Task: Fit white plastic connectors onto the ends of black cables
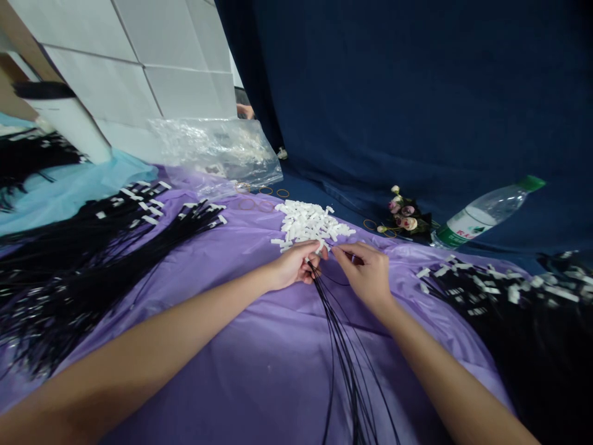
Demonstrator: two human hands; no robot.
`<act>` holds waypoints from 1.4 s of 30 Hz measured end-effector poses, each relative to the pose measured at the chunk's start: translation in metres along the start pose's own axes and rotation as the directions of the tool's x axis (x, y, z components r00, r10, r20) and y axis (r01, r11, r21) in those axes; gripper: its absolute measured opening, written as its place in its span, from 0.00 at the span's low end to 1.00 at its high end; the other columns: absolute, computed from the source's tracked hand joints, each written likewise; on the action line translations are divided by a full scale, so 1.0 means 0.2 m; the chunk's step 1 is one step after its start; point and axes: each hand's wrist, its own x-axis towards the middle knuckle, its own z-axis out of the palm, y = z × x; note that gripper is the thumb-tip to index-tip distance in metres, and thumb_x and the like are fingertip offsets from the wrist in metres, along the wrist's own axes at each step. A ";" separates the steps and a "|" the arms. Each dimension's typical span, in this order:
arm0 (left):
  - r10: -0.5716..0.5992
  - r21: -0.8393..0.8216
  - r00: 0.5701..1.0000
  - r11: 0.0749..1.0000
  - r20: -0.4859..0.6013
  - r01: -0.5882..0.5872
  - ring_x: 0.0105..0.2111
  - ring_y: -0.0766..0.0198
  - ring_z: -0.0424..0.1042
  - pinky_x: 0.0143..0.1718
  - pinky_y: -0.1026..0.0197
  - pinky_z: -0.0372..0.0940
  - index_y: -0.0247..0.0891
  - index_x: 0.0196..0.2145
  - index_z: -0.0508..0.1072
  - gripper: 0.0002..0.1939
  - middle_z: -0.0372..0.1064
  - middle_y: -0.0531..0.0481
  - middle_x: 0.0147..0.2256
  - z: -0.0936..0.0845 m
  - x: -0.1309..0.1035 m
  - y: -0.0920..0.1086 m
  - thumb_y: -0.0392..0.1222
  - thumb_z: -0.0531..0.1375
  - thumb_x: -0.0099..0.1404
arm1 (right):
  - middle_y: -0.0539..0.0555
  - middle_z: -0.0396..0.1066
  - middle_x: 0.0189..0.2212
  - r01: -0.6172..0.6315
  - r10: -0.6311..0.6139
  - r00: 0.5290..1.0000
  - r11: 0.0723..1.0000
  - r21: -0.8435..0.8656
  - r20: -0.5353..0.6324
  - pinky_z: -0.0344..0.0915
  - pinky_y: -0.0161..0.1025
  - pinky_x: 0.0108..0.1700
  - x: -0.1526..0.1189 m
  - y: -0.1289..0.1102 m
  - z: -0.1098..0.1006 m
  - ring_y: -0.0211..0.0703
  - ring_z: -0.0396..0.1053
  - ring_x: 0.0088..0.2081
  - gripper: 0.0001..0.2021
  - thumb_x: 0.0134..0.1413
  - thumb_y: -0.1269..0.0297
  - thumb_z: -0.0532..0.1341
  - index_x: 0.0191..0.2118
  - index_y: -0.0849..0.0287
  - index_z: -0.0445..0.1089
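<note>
My left hand point(296, 264) is closed around the upper ends of a bundle of thin black cords point(340, 343), which hang down toward me over the purple cloth. Just to its right, my right hand point(365, 267) pinches with thumb and forefinger; a thin dark strand seems to run between the two hands, though its end is too small to make out. Right behind my fingers lies a heap of small white plastic pieces point(308, 221). Some of the white pieces touch or sit close to my left fingertips.
Bundles of black cords with white ends point(152, 241) lie at left, more cords point(491, 290) at right. Behind are a clear plastic bag point(222, 151), rubber bands point(266, 191), artificial flowers point(404, 216), a tilted plastic bottle point(486, 213) and a white cup point(69, 117). Purple cloth point(259, 364) covers the surface.
</note>
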 end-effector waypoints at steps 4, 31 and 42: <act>0.004 0.012 1.000 1.000 0.014 -0.004 0.19 0.70 0.62 0.16 0.69 0.52 0.37 0.31 0.66 0.16 0.57 0.56 0.20 0.00 0.01 0.00 0.54 0.56 0.62 | 0.51 0.71 0.24 0.054 -0.054 0.999 0.994 -0.093 -0.005 0.60 0.37 0.28 -0.01 0.01 -0.01 0.38 0.64 0.23 0.10 0.59 0.61 0.58 0.33 0.55 0.76; -0.021 0.001 0.999 1.000 0.050 0.021 0.20 0.70 0.62 0.19 0.67 0.53 0.38 0.30 0.63 0.15 0.57 0.56 0.23 -0.01 0.02 0.00 0.53 0.57 0.62 | 0.52 0.76 0.35 0.590 -0.617 0.785 0.716 -0.374 0.056 0.59 0.42 0.43 0.03 0.00 -0.10 0.43 0.67 0.38 0.08 0.53 0.70 0.64 0.40 0.54 0.73; -0.045 -0.013 0.999 0.999 -0.011 0.045 0.21 0.70 0.59 0.23 0.64 0.55 0.38 0.31 0.65 0.16 0.58 0.55 0.23 -0.02 0.03 -0.01 0.54 0.58 0.61 | 0.47 0.75 0.36 0.852 -0.806 0.524 0.494 -0.176 0.274 0.59 0.43 0.48 0.00 0.04 -0.07 0.39 0.67 0.39 0.08 0.54 0.70 0.63 0.40 0.51 0.74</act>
